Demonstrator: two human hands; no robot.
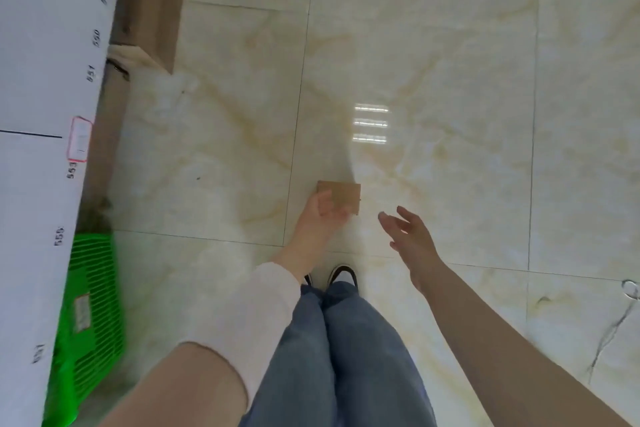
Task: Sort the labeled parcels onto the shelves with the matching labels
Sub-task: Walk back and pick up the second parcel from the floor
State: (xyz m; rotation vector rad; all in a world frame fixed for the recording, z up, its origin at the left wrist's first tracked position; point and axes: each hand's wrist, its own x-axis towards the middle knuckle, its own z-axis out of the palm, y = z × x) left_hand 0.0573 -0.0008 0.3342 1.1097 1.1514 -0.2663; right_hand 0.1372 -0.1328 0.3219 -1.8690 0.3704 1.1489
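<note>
A small brown cardboard parcel [341, 196] hangs over the tiled floor in front of me, gripped at its near left corner by my left hand [317, 222]. No label on it shows from here. My right hand [410, 239] hovers just right of the parcel, fingers spread and holding nothing, not touching it. Along the left edge runs a white shelf top [41, 80] with small number labels such as 550, 551, 553 and 555 printed near its front edge, and a red-framed tag [80, 139].
A green plastic basket [91, 308] with a sticker stands on the floor under the shelf at lower left. Brown cardboard boxes [149, 3] lie under the shelf farther along. My jeans and shoes [343, 276] are below the hands. Glossy beige floor tiles [450, 80] spread right.
</note>
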